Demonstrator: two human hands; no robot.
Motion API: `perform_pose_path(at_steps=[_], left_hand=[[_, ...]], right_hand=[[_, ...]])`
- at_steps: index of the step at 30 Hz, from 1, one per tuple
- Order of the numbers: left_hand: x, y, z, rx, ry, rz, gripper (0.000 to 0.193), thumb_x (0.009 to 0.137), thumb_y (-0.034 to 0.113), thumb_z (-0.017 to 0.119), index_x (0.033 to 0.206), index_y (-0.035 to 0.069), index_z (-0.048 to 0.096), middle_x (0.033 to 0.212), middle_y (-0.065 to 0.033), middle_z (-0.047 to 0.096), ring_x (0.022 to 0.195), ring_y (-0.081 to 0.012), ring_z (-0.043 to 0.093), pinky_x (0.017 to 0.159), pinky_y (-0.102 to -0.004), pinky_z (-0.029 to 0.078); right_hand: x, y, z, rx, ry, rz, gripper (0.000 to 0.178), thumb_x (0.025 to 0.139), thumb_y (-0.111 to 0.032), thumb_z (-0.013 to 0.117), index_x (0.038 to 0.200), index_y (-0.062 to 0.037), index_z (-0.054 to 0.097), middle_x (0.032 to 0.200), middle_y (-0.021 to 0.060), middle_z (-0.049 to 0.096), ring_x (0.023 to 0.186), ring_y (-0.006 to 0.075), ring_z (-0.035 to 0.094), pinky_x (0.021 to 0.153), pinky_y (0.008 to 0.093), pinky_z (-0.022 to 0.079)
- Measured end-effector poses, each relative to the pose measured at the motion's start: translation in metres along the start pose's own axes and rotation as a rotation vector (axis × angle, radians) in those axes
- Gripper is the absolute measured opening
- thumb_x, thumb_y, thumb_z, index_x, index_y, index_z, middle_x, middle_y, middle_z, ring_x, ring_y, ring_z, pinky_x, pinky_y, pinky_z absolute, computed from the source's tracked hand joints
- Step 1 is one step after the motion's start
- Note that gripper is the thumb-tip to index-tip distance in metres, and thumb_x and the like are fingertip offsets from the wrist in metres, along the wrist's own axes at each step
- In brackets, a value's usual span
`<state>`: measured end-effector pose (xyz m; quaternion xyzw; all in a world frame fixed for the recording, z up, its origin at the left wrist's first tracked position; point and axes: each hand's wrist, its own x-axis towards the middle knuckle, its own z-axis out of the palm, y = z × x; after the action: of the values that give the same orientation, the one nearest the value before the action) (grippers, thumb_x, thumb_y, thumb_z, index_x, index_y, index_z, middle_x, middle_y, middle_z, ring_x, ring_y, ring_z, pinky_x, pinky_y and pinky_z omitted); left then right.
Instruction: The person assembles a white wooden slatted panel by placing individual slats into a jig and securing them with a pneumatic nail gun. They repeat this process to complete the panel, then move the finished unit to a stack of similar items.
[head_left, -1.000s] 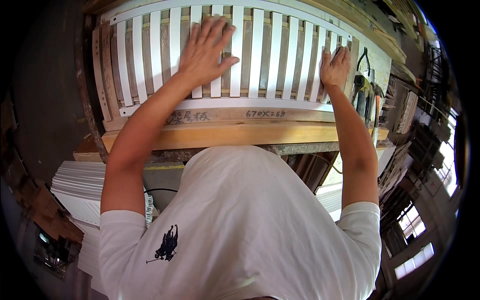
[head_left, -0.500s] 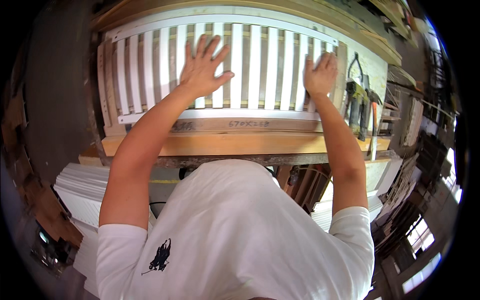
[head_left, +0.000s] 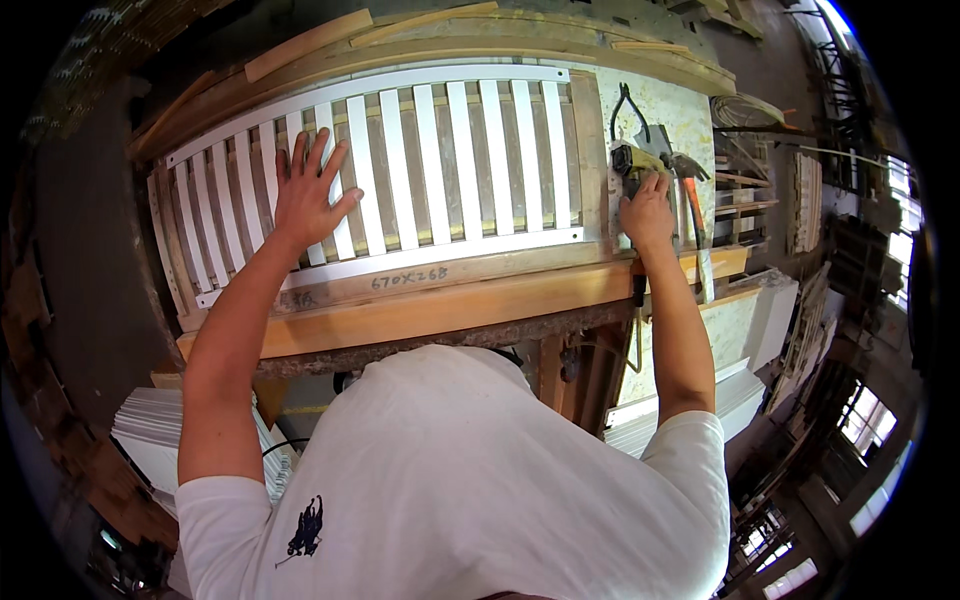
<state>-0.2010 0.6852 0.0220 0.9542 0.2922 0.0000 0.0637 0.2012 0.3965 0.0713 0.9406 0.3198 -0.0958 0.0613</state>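
Observation:
A white slatted panel (head_left: 431, 165) lies flat in a wooden frame (head_left: 590, 160) on the workbench. My left hand (head_left: 308, 205) rests palm down on its slats, left of the middle, with fingers spread. Beyond the panel's right end, my right hand (head_left: 650, 212) has its fingers curled round the handle of a nail gun (head_left: 630, 160). The hand covers most of that handle, and a hose hangs below it. Just right of the nail gun lies a claw hammer (head_left: 693, 205) with an orange and pale handle.
A black two-armed hand tool (head_left: 620, 110) lies behind the nail gun. Loose wooden strips (head_left: 420, 25) line the bench's far edge, and a thick wooden beam (head_left: 430, 305) runs along the near edge. Stacks of white boards (head_left: 150, 435) stand below on the left, others on the right.
My right hand has left the panel's right end and closed on the nail gun. The left hand stays spread on the slats. The view has shifted, so the bench appears farther left and tilted.

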Motion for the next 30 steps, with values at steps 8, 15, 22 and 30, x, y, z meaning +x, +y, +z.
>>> perform_pose_path(at_steps=[8, 15, 22, 30], left_hand=[[0.004, 0.005, -0.004, -0.015, -0.003, 0.012, 0.070, 0.086, 0.051, 0.056, 0.146, 0.019, 0.034, 0.155, -0.0104, 0.019, 0.141, -0.0398, 0.015, 0.112, -0.0624, 0.009], [-0.001, 0.002, 0.000, -0.035, 0.031, -0.005, 0.069, 0.086, 0.050, 0.057, 0.144, 0.017, 0.037, 0.154, -0.0116, 0.020, 0.141, -0.0385, 0.015, 0.111, -0.0635, 0.009], [0.024, 0.132, -0.054, -1.068, -0.091, -0.224, 0.062, 0.088, 0.030, 0.067, 0.138, 0.003, 0.043, 0.139, -0.0202, 0.046, 0.131, -0.0286, 0.042, 0.108, -0.0373, 0.033], [0.027, 0.192, -0.109, -0.828, -0.150, 0.005, 0.090, 0.080, 0.016, 0.066, 0.144, -0.008, 0.008, 0.141, -0.0333, 0.031, 0.122, -0.0462, 0.046, 0.098, -0.0440, 0.044]], right_hand=[[0.047, 0.043, 0.047, 0.250, 0.238, 0.069, 0.057, 0.071, -0.014, 0.067, 0.113, 0.0109, 0.038, 0.119, 0.0362, 0.042, 0.098, 0.0476, 0.054, 0.084, 0.0459, 0.052], [-0.033, -0.001, -0.104, 1.192, -0.303, 0.174, 0.008, 0.076, -0.003, 0.068, 0.080, 0.0009, 0.062, 0.064, 0.0055, 0.059, 0.047, 0.0124, 0.053, 0.043, 0.0259, 0.042], [-0.066, -0.055, -0.059, 2.322, -0.720, 0.038, 0.051, 0.081, -0.001, 0.057, 0.129, 0.0060, 0.041, 0.106, 0.0200, 0.060, 0.062, 0.0104, 0.053, 0.053, 0.0241, 0.049], [-0.051, -0.120, -0.005, 2.889, -0.874, -0.062, 0.048, 0.083, -0.002, 0.052, 0.129, 0.0066, 0.039, 0.108, 0.0212, 0.057, 0.060, 0.0118, 0.051, 0.052, 0.0255, 0.046]])
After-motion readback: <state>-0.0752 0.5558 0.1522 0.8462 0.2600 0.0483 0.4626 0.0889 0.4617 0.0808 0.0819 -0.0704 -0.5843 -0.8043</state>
